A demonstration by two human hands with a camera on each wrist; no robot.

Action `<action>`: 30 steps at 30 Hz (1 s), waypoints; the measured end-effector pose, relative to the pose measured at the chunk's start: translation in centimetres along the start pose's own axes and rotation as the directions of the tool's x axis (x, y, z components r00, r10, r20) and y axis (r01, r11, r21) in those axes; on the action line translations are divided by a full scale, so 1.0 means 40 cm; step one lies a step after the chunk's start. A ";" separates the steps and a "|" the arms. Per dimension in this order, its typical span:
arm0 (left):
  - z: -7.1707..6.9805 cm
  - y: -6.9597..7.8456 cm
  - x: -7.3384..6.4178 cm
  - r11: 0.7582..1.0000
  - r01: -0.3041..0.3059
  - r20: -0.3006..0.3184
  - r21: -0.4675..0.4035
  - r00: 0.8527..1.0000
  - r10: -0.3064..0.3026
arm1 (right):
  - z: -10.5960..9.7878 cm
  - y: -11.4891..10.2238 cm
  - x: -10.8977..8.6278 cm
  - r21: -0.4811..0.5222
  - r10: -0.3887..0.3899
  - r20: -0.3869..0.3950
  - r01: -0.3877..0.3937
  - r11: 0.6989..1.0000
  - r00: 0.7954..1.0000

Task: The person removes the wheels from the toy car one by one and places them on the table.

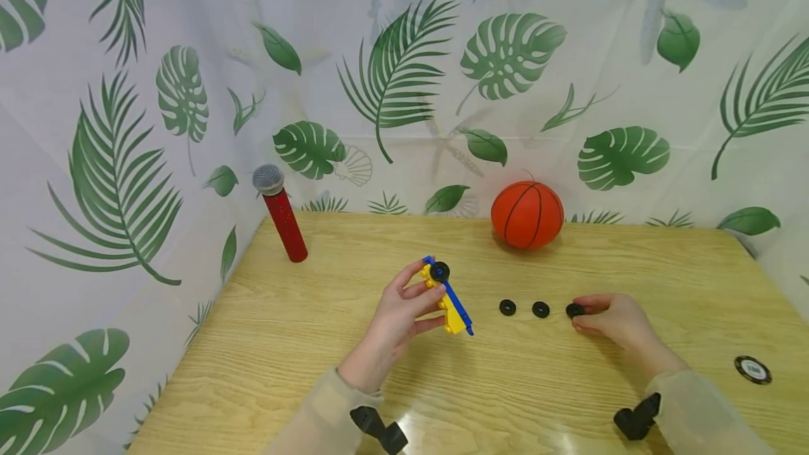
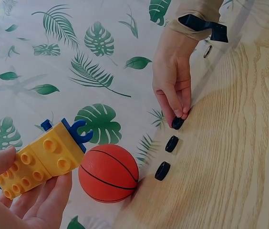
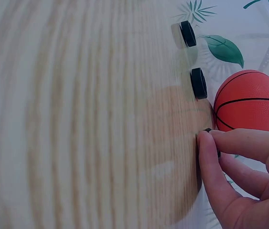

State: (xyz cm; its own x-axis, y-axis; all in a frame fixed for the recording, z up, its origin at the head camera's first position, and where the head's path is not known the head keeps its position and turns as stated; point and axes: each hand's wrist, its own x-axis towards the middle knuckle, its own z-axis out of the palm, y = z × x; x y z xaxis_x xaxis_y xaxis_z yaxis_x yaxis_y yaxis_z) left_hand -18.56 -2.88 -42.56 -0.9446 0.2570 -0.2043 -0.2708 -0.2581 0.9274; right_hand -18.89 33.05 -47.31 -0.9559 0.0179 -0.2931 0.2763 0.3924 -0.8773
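Yellow-and-blue plastic building-block chassis point(image 1: 454, 318), one black wheel point(image 1: 439, 272) fitted: held above the worktop point(image 1: 253, 343), pinched between thumb and fingers of the left hand point(image 1: 398, 311). Handling, judged: light, stiff, fairly smooth; best gripped along its studded yellow sides, clear of the thin blue ends. Loose black wheel point(image 1: 574, 310): pinched by the fingers of the right hand point(image 1: 616, 318), low at the worktop; likely light, best taken by the rim. Two more wheels point(image 1: 540, 310): lying in a row to its left. Orange mini basketball point(image 1: 527, 215): behind.
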 end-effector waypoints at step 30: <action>0.004 0.000 0.001 0.995 -0.002 0.133 0.100 0.991 -0.011 | 0.035 -0.125 -0.051 0.331 -0.239 0.150 0.180 0.926 0.959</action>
State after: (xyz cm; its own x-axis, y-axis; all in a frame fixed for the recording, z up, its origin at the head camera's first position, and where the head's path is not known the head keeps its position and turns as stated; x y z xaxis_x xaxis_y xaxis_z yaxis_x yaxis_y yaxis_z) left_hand -18.55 -2.71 -42.51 -0.9083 0.3816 -0.1713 -0.2490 -0.1643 0.9545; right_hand -18.18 29.76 -42.87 -0.9683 -0.2143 -0.1281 0.1173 0.0627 -0.9911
